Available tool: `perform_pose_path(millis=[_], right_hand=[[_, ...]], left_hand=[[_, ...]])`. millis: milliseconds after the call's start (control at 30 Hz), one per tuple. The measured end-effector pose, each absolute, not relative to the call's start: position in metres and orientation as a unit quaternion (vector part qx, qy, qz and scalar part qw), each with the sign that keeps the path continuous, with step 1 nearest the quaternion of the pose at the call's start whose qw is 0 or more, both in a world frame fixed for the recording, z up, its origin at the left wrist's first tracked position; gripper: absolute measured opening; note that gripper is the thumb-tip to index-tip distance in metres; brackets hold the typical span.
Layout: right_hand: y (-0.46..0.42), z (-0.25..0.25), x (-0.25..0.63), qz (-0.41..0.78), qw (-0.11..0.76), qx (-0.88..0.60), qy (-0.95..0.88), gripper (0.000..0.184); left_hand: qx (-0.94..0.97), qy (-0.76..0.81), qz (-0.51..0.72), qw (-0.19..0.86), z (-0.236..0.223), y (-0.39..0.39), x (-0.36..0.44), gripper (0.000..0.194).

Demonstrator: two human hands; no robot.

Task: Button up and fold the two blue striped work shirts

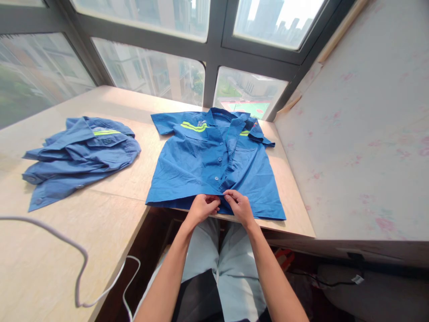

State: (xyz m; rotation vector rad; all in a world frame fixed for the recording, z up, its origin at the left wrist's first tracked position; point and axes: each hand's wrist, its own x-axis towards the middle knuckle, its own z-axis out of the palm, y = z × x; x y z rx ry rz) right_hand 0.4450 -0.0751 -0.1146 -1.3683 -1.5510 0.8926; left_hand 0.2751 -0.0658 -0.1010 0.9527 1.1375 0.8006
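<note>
A blue short-sleeved work shirt (191, 163) with yellow-green stripes lies spread front side up, its collar toward the window. Its lower buttons are visible down the middle, and the right-hand front panel is rumpled beside them. At the bottom hem, near the button line, my left hand (203, 208) is closed with the shirt's edge in its curled fingers. Just to the right of it, my right hand (238, 206) pinches the hem between thumb and fingers. The two hands are close together at the table's front edge.
A second blue work shirt (83, 156) lies crumpled on the wooden tabletop (130, 199) at the left. A white cable (78, 255) runs over the left table edge. Windows (150, 71) stand behind, and a flowered wall (362, 134) borders the right side.
</note>
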Motion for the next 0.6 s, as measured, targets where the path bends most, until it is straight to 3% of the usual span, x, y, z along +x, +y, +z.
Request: perform_pose_path(millis=[600], right_hand=[[-0.068,-0.113,0.433,0.308,0.434,-0.547,-0.646,0.021]], left_hand=[[0.464,0.535,0.385,0.592,-0.109,-0.071,0.281,0.022]])
